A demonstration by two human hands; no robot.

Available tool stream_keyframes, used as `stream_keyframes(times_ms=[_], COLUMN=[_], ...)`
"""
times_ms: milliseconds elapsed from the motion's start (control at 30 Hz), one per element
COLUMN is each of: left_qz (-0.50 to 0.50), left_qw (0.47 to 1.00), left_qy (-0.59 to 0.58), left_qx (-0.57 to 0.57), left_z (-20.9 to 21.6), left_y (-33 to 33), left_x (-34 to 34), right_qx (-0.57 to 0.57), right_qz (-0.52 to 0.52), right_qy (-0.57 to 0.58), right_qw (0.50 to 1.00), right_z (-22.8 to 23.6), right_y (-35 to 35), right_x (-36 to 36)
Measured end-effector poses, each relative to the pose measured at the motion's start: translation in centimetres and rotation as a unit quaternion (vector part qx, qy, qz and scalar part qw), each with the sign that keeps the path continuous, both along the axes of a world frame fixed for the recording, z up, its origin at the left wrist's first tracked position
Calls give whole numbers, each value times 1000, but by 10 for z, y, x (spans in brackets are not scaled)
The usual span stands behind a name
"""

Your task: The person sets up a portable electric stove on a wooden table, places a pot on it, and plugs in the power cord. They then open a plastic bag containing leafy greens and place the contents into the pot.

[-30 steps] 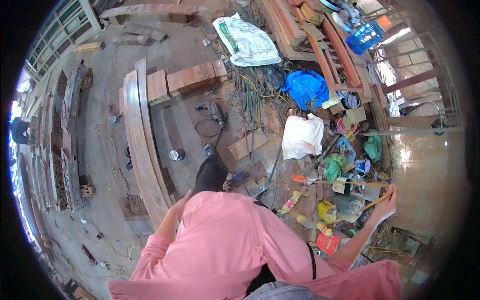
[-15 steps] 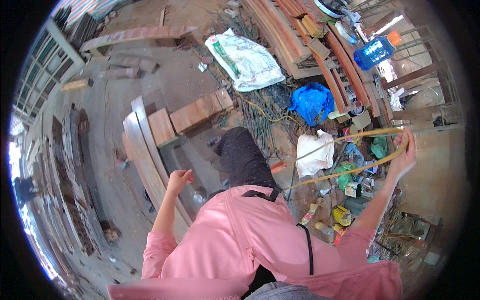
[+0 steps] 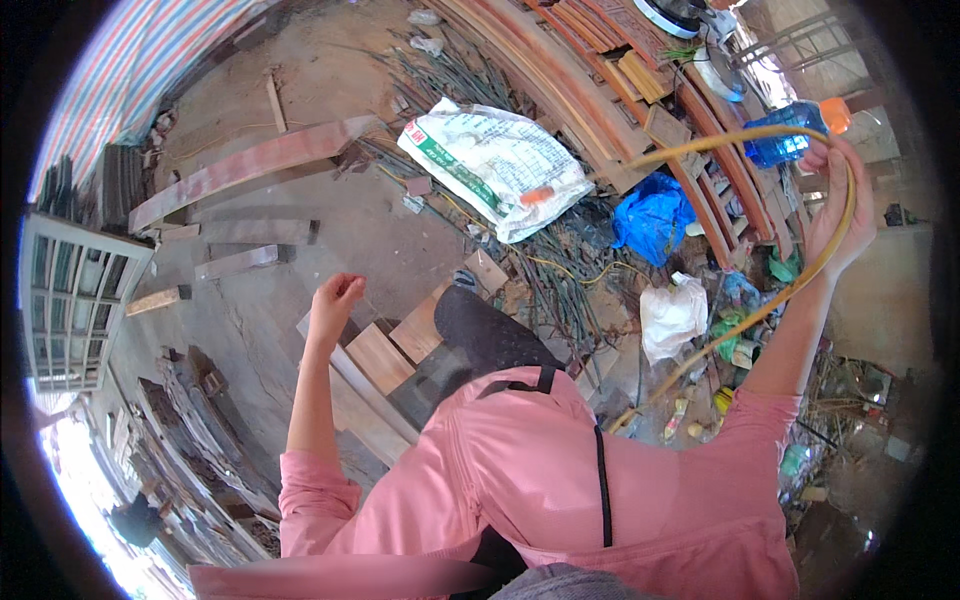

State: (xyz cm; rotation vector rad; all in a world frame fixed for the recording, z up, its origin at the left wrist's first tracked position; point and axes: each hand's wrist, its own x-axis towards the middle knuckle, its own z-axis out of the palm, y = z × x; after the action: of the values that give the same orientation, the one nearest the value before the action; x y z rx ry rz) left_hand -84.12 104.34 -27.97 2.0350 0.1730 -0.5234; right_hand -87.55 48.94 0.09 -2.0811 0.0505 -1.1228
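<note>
Yellow hose [image 3: 700,144] held in right hand's [image 3: 840,208] closed grip; left hand [image 3: 335,306] curled, contents indeterminable; printed sack [image 3: 500,165] near timber stack's [image 3: 560,95] left edge.

A slim yellow cord [image 3: 786,298] is held up in a wide, curving bend.

Lattice frame [image 3: 78,308] left of sack [image 3: 490,160], bottle [image 3: 777,153] right.
</note>
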Motion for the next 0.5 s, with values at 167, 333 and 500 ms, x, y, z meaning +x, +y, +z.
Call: stream_keyframes(times_ms=[167, 333, 500], left_qz=[-40, -142, -263], left_qw=[991, 976, 939], left_qy=[72, 42, -201], left_qx=[-105, -161, -97], left_z=[24, 25, 22], left_y=[-50, -139, -252], left_x=[101, 215, 312], right_qx=[-106, -212, -236], right_qz=[45, 99, 85], right_qy=[5, -21, 23], right_qw=[993, 972, 968], right_z=[41, 73, 73], right_y=[41, 67, 103], right_x=[82, 113, 101])
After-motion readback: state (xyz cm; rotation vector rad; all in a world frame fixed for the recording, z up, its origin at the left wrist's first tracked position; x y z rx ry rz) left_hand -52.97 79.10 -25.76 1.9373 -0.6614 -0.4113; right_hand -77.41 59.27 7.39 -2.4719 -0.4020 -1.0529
